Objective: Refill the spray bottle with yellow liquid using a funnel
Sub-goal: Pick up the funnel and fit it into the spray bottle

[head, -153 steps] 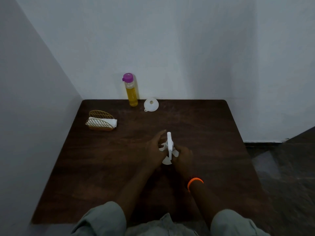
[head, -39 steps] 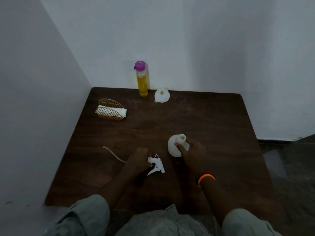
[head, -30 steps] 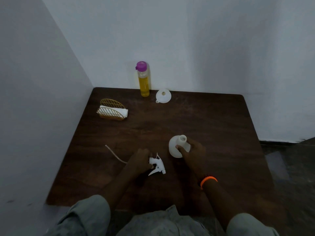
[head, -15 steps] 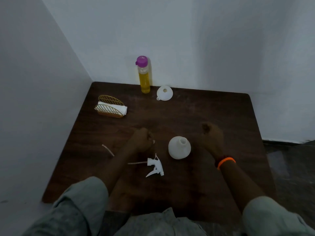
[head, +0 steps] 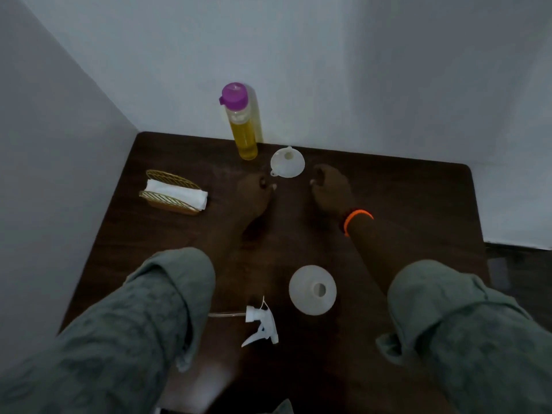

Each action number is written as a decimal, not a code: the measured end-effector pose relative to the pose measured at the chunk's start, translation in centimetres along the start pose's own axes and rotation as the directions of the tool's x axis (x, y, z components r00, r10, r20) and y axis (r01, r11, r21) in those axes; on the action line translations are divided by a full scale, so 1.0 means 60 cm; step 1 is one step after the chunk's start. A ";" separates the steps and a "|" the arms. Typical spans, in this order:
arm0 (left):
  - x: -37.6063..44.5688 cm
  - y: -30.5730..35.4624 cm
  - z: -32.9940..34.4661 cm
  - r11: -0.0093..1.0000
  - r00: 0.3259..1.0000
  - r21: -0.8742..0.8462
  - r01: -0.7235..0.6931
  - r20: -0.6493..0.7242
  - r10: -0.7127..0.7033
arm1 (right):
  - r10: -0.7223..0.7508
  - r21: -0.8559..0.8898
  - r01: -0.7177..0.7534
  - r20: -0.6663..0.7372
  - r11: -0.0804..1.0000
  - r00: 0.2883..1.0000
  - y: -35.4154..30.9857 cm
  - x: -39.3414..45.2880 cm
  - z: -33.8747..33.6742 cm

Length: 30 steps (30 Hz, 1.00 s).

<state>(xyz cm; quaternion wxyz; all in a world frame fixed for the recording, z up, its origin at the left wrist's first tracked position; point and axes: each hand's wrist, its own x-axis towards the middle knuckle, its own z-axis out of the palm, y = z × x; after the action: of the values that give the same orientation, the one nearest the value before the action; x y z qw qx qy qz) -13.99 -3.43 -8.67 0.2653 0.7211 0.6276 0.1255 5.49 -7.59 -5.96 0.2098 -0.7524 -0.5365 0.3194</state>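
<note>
The white spray bottle (head: 312,290) stands uncapped near the table's front, its mouth showing from above. Its trigger head (head: 260,323) lies on its side just left of it, tube pointing left. A white funnel (head: 287,162) rests at the back of the table beside a tall bottle of yellow liquid (head: 240,122) with a purple cap. My left hand (head: 253,192) is just left of and below the funnel, fingers curled, holding nothing. My right hand (head: 331,186) is just right of the funnel, also holding nothing, with an orange band on the wrist.
A gold wire holder with a white cloth (head: 172,193) sits at the left side of the dark wooden table (head: 403,210). White walls close in behind and on the left. The floor drops away at the right.
Both hands have left the spray bottle and trigger head and reached forward to either side of the funnel. The view has shifted forward and down.
</note>
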 end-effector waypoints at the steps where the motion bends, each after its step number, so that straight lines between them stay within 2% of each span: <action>1: 0.007 0.001 0.003 0.997 0.997 0.041 -0.064 -0.046 0.066 | -0.002 -0.006 0.003 0.007 1.000 1.000 -0.002 0.015 0.002; 3: 0.027 -0.002 0.004 0.972 0.973 0.113 -0.205 -0.087 0.215 | -0.014 -0.007 0.014 0.043 1.000 0.999 -0.008 0.041 0.003; 4: 0.040 0.000 0.010 0.963 0.972 0.157 -0.218 -0.056 0.229 | -0.028 0.002 0.028 0.065 1.000 0.997 -0.011 0.049 0.004; 5: 0.045 0.008 0.022 0.965 0.987 0.223 -0.137 -0.048 0.151 | -0.045 0.019 0.044 0.085 0.999 0.995 -0.012 0.057 0.006; 6: 0.064 0.000 0.041 0.948 0.990 0.319 -0.018 -0.124 0.061 | -0.063 0.038 0.059 0.099 0.998 0.993 -0.011 0.065 0.010; 7: 0.067 -0.014 0.044 0.981 0.997 0.177 0.081 -0.031 -0.077 | -0.067 0.047 0.063 0.105 0.997 0.992 -0.008 0.071 0.016; 8: 0.105 -0.039 0.079 0.978 0.932 0.072 0.195 -0.323 -0.162 | -0.064 0.051 0.059 0.108 0.997 0.992 -0.005 0.073 0.020; 9: 0.110 -0.048 0.099 0.957 0.840 0.032 0.289 -0.487 -0.237 | -0.058 0.060 0.052 0.100 0.997 0.993 -0.002 0.076 0.024; 10: 0.083 -0.052 0.092 0.960 0.909 0.098 0.261 -0.360 -0.210 | -0.053 0.070 0.047 0.092 0.996 0.994 0.000 0.077 0.026; 11: 0.040 -0.044 0.067 0.966 0.985 0.213 0.147 -0.124 -0.122 | -0.048 0.083 0.042 0.082 0.996 0.995 -0.003 0.074 0.025; 12: 0.031 -0.029 0.039 0.944 1.000 0.331 -0.001 -0.013 0.006 | -0.048 0.092 0.042 0.066 0.995 0.997 -0.005 0.070 0.021; 14: 0.029 0.005 0.017 0.956 0.974 0.202 -0.213 -0.030 0.223 | -0.055 0.114 0.053 0.016 0.992 0.998 -0.007 0.056 0.011; 15: 0.017 0.011 0.006 0.968 0.969 0.119 -0.222 -0.082 0.233 | -0.055 0.136 0.056 -0.017 0.989 0.998 -0.009 0.045 0.005; 17: -0.001 0.022 -0.012 0.974 0.966 -0.033 -0.224 -0.138 0.218 | -0.043 0.184 0.058 -0.085 0.981 0.995 -0.014 0.017 -0.010; 21: -0.070 0.047 -0.058 0.947 0.983 -0.270 -0.173 -0.108 0.149 | -0.069 0.241 0.119 -0.203 0.963 0.977 -0.041 -0.068 -0.053; 23: -0.111 0.063 -0.087 0.923 0.993 -0.367 -0.118 -0.062 0.103 | -0.081 0.294 0.145 -0.217 0.945 0.973 -0.049 -0.121 -0.073; 26: -0.188 0.089 -0.134 0.856 0.991 -0.502 -0.124 -0.023 0.131 | -0.046 0.368 0.125 -0.216 0.922 0.975 -0.055 -0.201 -0.097; 30: -0.293 0.115 -0.179 0.810 0.987 -0.575 -0.110 0.033 0.157 | -0.029 0.389 0.117 -0.226 0.914 0.974 -0.066 -0.313 -0.124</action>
<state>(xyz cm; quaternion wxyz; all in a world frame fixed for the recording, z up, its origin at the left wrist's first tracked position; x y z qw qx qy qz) -16.88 -18.60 6.65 0.4843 0.6550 0.4978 0.2977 3.94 -23.73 6.70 0.4278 -0.7031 -0.4618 0.3308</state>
